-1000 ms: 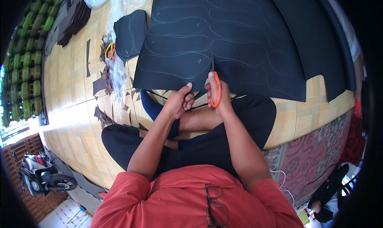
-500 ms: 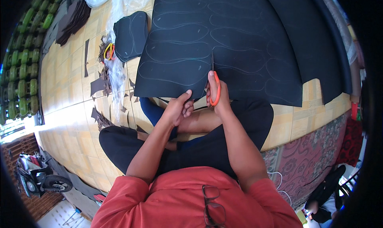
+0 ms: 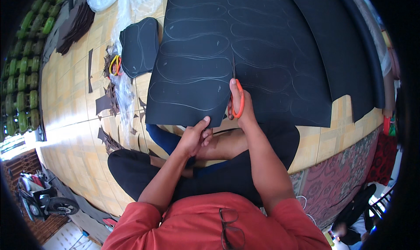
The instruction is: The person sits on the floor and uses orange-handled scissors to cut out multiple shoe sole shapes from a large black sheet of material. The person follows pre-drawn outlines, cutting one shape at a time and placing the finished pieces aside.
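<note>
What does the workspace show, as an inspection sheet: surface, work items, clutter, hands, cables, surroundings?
Surface: light tiled floor, patterned rug at right.
Work items: black sheet with sole-shaped outlines; orange-handled scissors, blades at the sheet between outline columns; black cut pieces piled left.
Clutter: brown offcuts, clear plastic, yellow-and-orange scissor handles.
Hands: left hand pinches the sheet's near edge; right hand grips the scissors.
Cables: white cable by the rug.
Surroundings: motorcycle, green cylinders at left.

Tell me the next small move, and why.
Probably a short snip straight ahead: the scissors in the right hand point between two columns of drawn outlines on the black sheet, and the left hand pinches the sheet's near edge.
</note>
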Motion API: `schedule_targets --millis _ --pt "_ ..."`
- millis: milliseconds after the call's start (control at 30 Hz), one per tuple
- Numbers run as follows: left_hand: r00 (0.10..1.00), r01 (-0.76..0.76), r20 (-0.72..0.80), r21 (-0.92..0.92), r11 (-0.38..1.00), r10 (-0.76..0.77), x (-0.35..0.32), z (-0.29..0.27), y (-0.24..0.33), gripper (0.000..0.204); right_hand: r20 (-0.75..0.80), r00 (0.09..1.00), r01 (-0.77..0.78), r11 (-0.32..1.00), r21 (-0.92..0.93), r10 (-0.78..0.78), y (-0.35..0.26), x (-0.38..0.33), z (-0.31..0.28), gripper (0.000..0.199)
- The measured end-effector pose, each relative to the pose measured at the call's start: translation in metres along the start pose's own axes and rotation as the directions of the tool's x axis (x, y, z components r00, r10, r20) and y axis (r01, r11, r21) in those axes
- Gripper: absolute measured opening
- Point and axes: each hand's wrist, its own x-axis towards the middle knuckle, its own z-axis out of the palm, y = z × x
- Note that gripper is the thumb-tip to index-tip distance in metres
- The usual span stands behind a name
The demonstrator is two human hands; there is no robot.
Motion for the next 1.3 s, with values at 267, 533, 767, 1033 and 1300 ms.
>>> schedule_targets --millis 267,533,767,1033,1300 --pt "1.0 0.019 0.026 -0.12 0.993 -0.016 0.001 -0.005 0.001 0.022 -0.052 0.997 0.043 0.99 -0.137 -0.051 -0.001 0.013 -0.003 0.065" --pt "0.996 0.05 0.073 -0.135 0.99 -0.04 0.001 -0.008 0.002 0.023 -0.068 0.99 0.113 0.987 -0.118 -0.122 -0.01 0.038 0.002 0.062" --pt "0.994 0.087 0.071 -0.127 0.988 -0.078 0.007 -0.011 -0.006 0.025 -0.124 0.98 0.126 0.971 -0.203 -0.153 -0.001 0.052 0.009 0.069" --pt "0.972 0.231 0.078 -0.176 0.957 -0.221 0.012 -0.021 -0.008 0.03 -0.185 0.958 0.18 0.963 -0.199 -0.217 -0.018 0.067 0.02 0.07" --pt "0.9 -0.406 0.43 0.77 0.492 0.068 0.046 0.016 0.079 0.029 -0.129 0.977 0.147 0.976 -0.158 -0.168 -0.002 0.078 0.013 0.056"
